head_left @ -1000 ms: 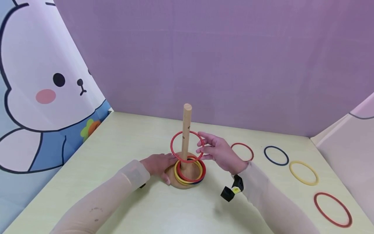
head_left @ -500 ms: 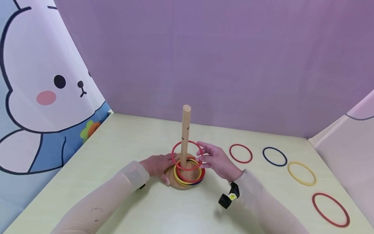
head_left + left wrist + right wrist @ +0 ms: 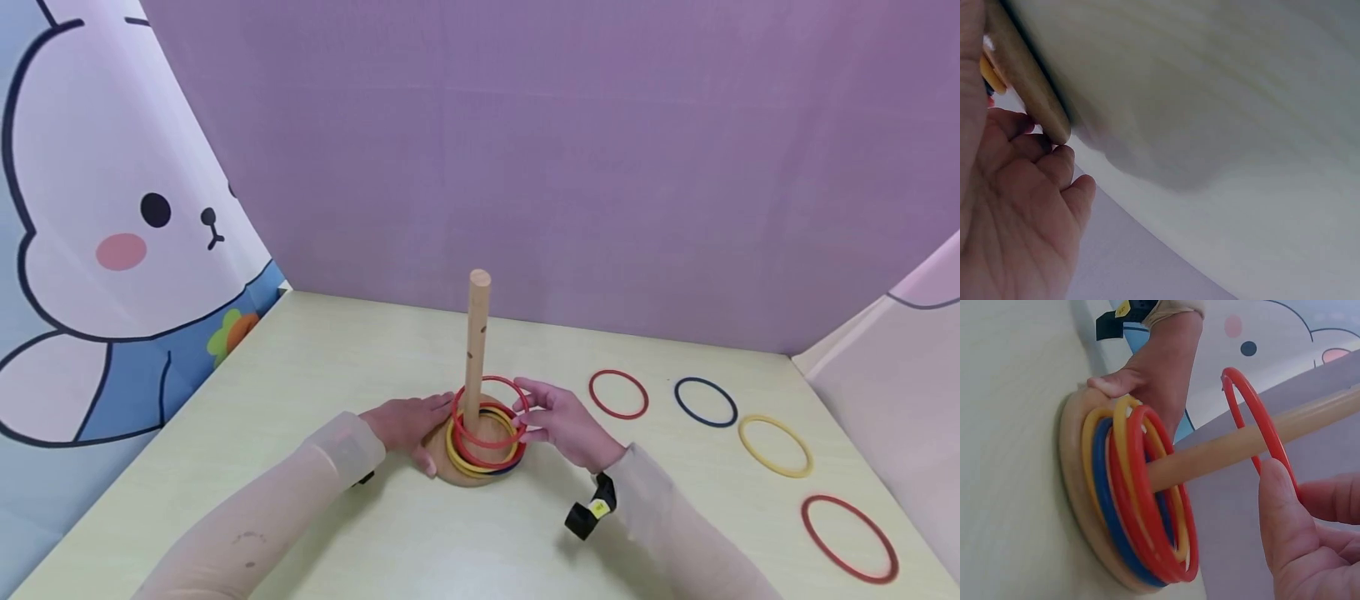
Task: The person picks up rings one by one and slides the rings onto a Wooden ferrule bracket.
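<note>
A wooden peg (image 3: 478,333) stands upright on a round wooden base (image 3: 465,478). My left hand (image 3: 408,427) holds the base at its left side, thumb towards me and fingers at the far side; in the left wrist view its fingers (image 3: 1060,164) curl against the base's edge. Between thumb and fingers my right hand (image 3: 562,423) pinches a red ring (image 3: 1261,414), tilted and encircling the peg, above the stack. Around the peg's foot lie several rings: a red ring (image 3: 1140,456) on top, with yellow and a blue ring (image 3: 1107,478) below.
On the table to the right lie a red ring (image 3: 618,416), a blue ring (image 3: 705,422), a yellow ring (image 3: 774,470) and a nearer red ring (image 3: 847,572). A purple cloth (image 3: 600,167) hangs behind the table (image 3: 450,542); a printed cloth (image 3: 75,250) hangs at the left.
My right hand has lowered the red ring along the peg towards the stack, lately shifting slightly right. My left hand has stayed at the base.
</note>
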The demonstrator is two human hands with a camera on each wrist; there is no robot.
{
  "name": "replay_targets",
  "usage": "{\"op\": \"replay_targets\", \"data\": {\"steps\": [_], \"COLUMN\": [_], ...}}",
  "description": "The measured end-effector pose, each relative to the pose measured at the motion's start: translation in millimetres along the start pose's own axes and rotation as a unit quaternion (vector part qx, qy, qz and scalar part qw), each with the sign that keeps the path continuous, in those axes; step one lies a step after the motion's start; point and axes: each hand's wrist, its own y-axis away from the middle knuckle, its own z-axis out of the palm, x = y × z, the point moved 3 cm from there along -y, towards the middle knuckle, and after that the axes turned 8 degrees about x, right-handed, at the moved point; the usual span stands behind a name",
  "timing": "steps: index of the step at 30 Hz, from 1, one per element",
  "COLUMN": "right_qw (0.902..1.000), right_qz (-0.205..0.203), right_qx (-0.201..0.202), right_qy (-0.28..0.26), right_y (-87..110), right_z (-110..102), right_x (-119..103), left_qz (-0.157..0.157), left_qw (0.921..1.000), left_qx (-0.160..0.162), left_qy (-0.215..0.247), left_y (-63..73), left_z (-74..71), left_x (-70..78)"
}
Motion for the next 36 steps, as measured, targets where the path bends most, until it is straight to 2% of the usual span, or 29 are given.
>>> {"op": "replay_targets", "data": {"steps": [7, 10, 30, 36], "right_qw": [0.9996, 0.9994, 0.9986, 0.9982], "right_qz": [0.0, -0.001, 0.01, 0.018], "right_qx": [-0.026, -0.034, -0.051, -0.054], "right_qy": [-0.008, -0.009, 0.012, 0.021], "right_y": [-1.1, -2.5, -13.4, -15.9], "right_z": [-3.4, -4.2, -8.3, -8.0], "right_x": [10.7, 14.2, 22.0, 23.0], "left_qz": [-0.008, -0.001, 0.028, 0.024], "left_qw": [0.9998, 0.9998, 0.9996, 0.9997], "left_qx": [-0.001, 0.001, -0.003, -0.006], "left_qy": [0.016, 0.02, -0.003, 0.002], "left_y": [2.3, 2.7, -2.9, -2.6], "left_z": [-1.6, -2.1, 3.0, 1.5], "left_x": [1.5, 1.7, -3.8, -2.5]}}
